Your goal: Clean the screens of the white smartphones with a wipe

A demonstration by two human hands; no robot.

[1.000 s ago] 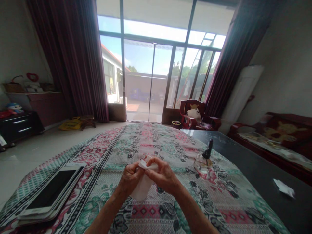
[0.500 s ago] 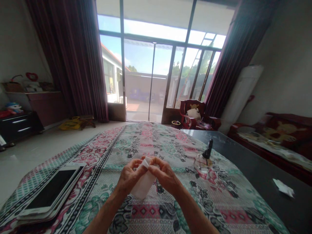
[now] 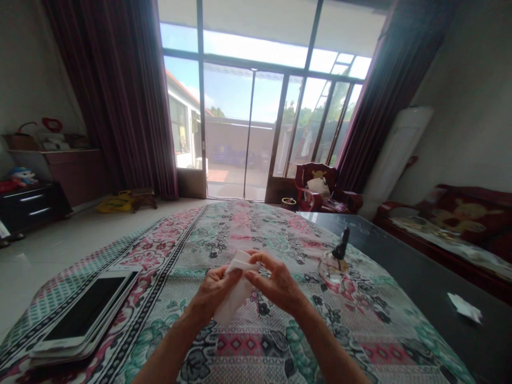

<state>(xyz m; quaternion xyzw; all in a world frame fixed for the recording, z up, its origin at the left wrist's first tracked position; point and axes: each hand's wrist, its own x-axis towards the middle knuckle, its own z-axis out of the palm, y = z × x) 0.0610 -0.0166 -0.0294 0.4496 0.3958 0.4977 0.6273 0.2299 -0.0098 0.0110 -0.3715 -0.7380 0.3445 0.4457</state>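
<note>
Both of my hands hold a folded white tissue (image 3: 236,293) above the flower-patterned cloth (image 3: 248,234) on the table. My left hand (image 3: 212,290) pinches the tissue from the left side. My right hand (image 3: 274,282) pinches its top edge with thumb and fingers curled. The lower part of the tissue hangs down between my wrists. A small clear glass bottle with a black cap (image 3: 335,260) stands on the cloth just right of my right hand.
A tablet with a dark screen (image 3: 82,317) lies on the cloth at the left. A crumpled white paper (image 3: 464,308) rests on the bare dark table top (image 3: 432,288) at the right. Beyond are a sofa (image 3: 452,224), a red chair (image 3: 316,186) and glass doors.
My right hand has shifted slightly right and up along the tissue's top edge, and the tissue has tilted a little. My left hand stays in much the same spot.
</note>
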